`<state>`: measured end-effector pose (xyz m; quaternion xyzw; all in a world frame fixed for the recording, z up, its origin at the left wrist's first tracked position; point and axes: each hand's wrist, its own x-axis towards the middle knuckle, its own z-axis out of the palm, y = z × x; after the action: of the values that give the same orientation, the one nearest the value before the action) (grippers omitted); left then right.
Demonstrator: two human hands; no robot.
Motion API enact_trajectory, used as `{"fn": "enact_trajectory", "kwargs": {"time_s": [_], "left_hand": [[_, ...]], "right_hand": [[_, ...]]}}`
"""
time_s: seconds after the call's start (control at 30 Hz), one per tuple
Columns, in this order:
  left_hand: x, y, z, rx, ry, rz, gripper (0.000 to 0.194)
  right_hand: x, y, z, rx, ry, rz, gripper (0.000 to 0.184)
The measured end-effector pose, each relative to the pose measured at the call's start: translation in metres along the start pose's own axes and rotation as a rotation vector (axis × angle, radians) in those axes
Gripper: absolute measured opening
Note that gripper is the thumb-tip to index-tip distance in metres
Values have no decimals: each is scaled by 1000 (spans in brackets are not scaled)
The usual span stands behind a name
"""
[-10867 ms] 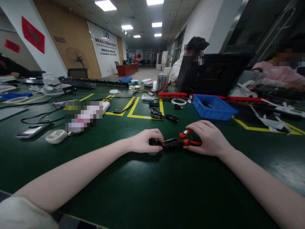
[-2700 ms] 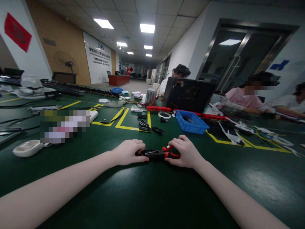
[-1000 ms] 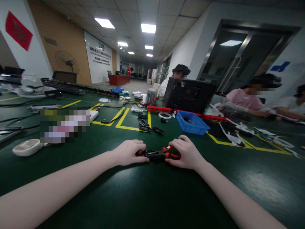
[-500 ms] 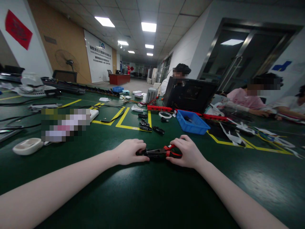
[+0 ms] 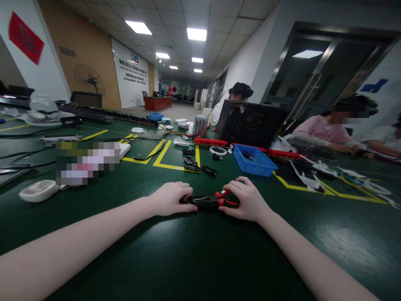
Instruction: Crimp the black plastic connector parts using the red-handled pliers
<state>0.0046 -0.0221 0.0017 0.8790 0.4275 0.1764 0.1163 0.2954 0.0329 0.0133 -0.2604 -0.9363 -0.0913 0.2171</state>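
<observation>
My right hand (image 5: pixel 248 200) is wrapped round the red-and-black handles of a pair of pliers (image 5: pixel 223 195), whose dark jaws point left. Fingers and thumb of my left hand (image 5: pixel 172 199) pinch a small black part (image 5: pixel 187 200) at the jaw end. Its exact kind is hard to make out against the dark jaws. Both hands rest low over the green table (image 5: pixel 200 251). Beyond them lie several similar black pieces (image 5: pixel 191 166), with one more black piece (image 5: pixel 209 170) just to their right.
A blue bin (image 5: pixel 255 166) with something dark inside stands beyond my right hand. Behind it are a white cable coil (image 5: pixel 218 151), red strips (image 5: pixel 210 142) and a large black case (image 5: pixel 250 121). A power strip (image 5: pixel 124 149) lies left. Co-workers sit across and at right.
The view has shifted very slightly. Both hands keep the same hold, and the pliers and black part stay nearly where they were.
</observation>
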Motion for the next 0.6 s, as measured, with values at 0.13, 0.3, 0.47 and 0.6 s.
{"fn": "enact_trajectory", "kwargs": {"time_s": [0.13, 0.3, 0.47, 0.6], "left_hand": [[0, 1, -1, -3, -6, -7, 37], [-1, 2, -1, -5, 4, -5, 36], [0, 2, -1, -9, -5, -7, 38], [0, 1, -1, -12, -6, -1, 39]], "right_hand": [[1, -2, 0, 7, -7, 8, 37], [3, -6, -1, 13, -18, 19, 36], [3, -6, -1, 21, -19, 26, 37], [1, -3, 1, 33, -3, 35, 38]]}}
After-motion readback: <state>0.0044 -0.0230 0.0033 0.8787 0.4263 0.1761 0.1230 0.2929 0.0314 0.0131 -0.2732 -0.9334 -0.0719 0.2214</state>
